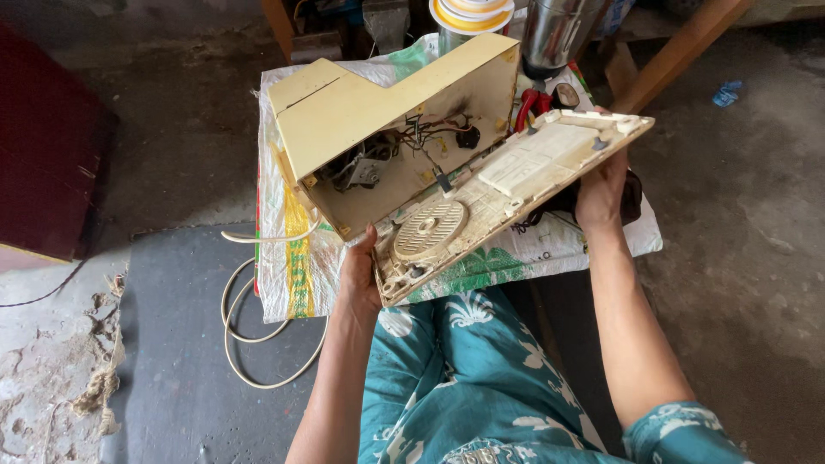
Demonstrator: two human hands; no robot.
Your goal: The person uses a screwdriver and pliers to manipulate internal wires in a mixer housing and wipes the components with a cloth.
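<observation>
The cream-yellow appliance housing lies tipped on its side, its underside opened toward the person, so the inside shows: a tangle of dark wires, a small black part at the back wall, and a grey metal piece low on the left. Its bottom panel, grimy off-white plastic, is swung away from the body and held up at a slant. A round ribbed vent sits in the panel's near half and a raised rectangular section in the far half.

The left hand grips the panel's near corner, fingers curled around the edge. The right hand grasps the far long edge from below, thumb side up against the plastic.

The housing rests on a white woven plastic sack with green and yellow print, spread out on the floor as a mat. A pale power cord loops off the sack's left edge onto a dark grey mat. Behind the housing stand a steel jar, a roll of yellowish tape and something with red handles, partly hidden.

The person's lap, in teal cloth with a white pattern, fills the foreground. Around it is rough, stained concrete floor, with a dark red box at the left and a wooden leg slanting in at upper right.
</observation>
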